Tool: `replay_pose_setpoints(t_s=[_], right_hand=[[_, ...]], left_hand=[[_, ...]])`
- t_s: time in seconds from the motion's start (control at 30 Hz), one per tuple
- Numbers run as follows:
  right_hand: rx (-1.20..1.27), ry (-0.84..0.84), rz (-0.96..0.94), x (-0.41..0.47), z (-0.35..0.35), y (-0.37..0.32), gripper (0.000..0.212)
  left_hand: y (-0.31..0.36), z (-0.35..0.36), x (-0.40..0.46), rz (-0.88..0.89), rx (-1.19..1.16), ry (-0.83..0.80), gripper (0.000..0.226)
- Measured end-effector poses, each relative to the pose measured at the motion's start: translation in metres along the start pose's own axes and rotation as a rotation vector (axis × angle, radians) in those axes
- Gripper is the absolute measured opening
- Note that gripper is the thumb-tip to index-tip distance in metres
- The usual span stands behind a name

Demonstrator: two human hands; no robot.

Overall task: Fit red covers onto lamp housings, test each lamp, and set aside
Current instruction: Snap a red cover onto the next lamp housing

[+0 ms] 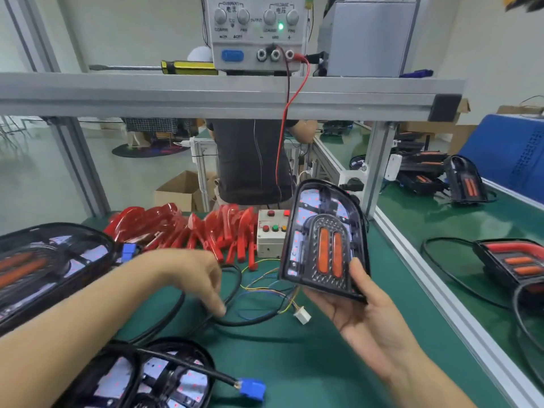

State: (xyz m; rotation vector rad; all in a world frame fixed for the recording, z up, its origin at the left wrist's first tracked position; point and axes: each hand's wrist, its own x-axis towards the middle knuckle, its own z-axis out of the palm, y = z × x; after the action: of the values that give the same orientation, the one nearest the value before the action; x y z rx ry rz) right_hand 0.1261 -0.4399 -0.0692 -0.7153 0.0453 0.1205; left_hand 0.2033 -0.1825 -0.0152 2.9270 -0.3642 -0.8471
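Observation:
My right hand (365, 307) holds a black lamp housing (322, 240) upright above the green mat, its two orange reflectors facing me and no red cover on it. My left hand (200, 278) reaches down over the black cable (235, 320) on the mat, fingertips touching it; whether it grips the cable is unclear. A pile of red covers (188, 228) lies at the back of the mat. Another uncovered housing (44, 266) sits at the left, and a third (147, 378) at the bottom with a blue connector (251, 388).
A beige test box (270, 234) with coloured buttons stands behind the held lamp, thin wires leading to a white plug (302, 315). A power supply (256, 30) and screwdriver (188, 67) rest on the shelf. Finished lamps (515, 263) lie on the right-hand bench. A person stands beyond.

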Motion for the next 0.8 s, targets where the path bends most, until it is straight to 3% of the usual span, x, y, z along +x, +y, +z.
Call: replay_pose_setpoints(t_s=[0.1,0.23,0.3,0.47,0.6,0.67,0.8], right_hand=[[0.073,0.026,-0.060,0.002,-0.001,-0.005,0.033],[0.085,0.024,-0.092,0.002,-0.002,-0.014,0.033],[0.073,0.022,-0.092,0.001,-0.004,-0.018,0.033],[0.022,-0.010,-0.070,-0.006,-0.016,-0.023,0.042],[-0.001,-0.003,-0.070,-0.011,-0.031,-0.029,0.046],[-0.009,0.034,-0.071,-0.012,-0.041,-0.035,0.044],[-0.096,0.126,-0.069,-0.014,-0.060,-0.045,0.035]], left_hand=[[0.002,0.024,0.006,-0.127,0.225,-0.150,0.037],[0.001,0.028,0.008,-0.159,0.191,-0.148,0.020],[-0.002,0.024,0.010,-0.138,0.079,-0.009,0.004],[-0.003,0.001,0.010,-0.070,-0.227,0.423,0.009],[0.003,-0.018,0.001,0.116,-0.216,0.825,0.008],[0.005,-0.023,-0.006,0.242,-0.172,0.858,0.009],[0.006,-0.017,-0.016,0.403,0.142,0.671,0.015]])
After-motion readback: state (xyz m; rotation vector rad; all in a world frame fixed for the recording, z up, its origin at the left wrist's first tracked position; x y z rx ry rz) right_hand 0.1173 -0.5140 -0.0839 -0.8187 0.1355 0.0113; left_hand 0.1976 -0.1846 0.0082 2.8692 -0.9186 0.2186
